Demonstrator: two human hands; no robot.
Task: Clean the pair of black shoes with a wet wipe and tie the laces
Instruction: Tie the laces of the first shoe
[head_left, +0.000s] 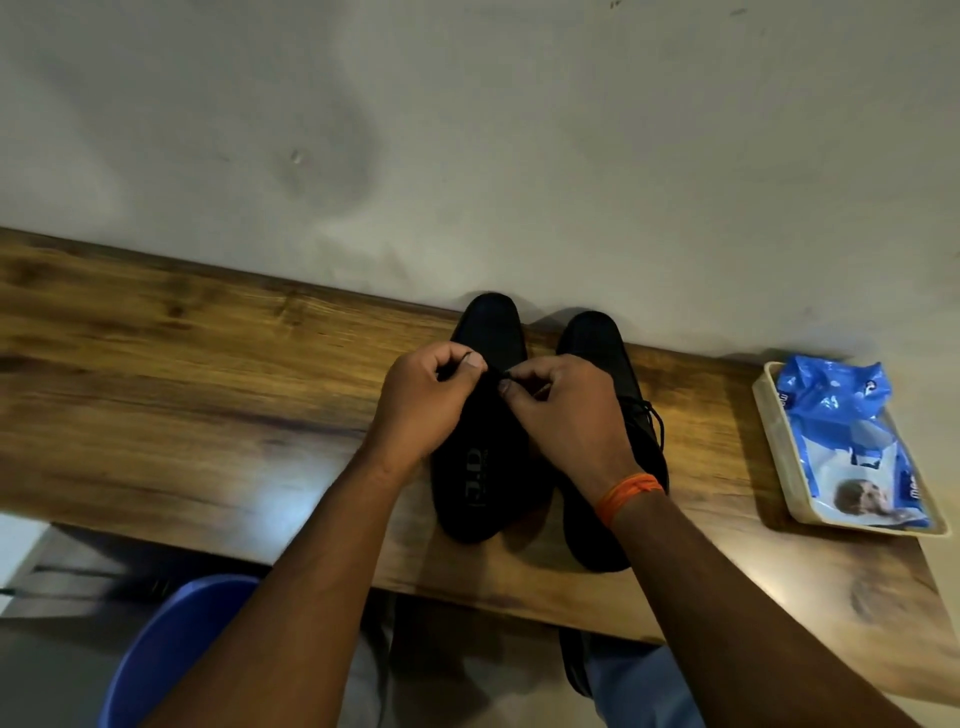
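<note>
Your forearms reach over the wooden table to the left shoe, which stands beside the right shoe. Your left hand and right hand each pinch the thin lace with curled fingers. It looks soft and slippery, so hold it near the knot.

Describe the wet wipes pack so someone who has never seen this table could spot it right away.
Start at the wooden table against the pale wall and go to its far right end, past the two black shoes. There a cream tray holds the wet wipes pack. It is the only bright blue, crinkled plastic thing on the table.
</note>
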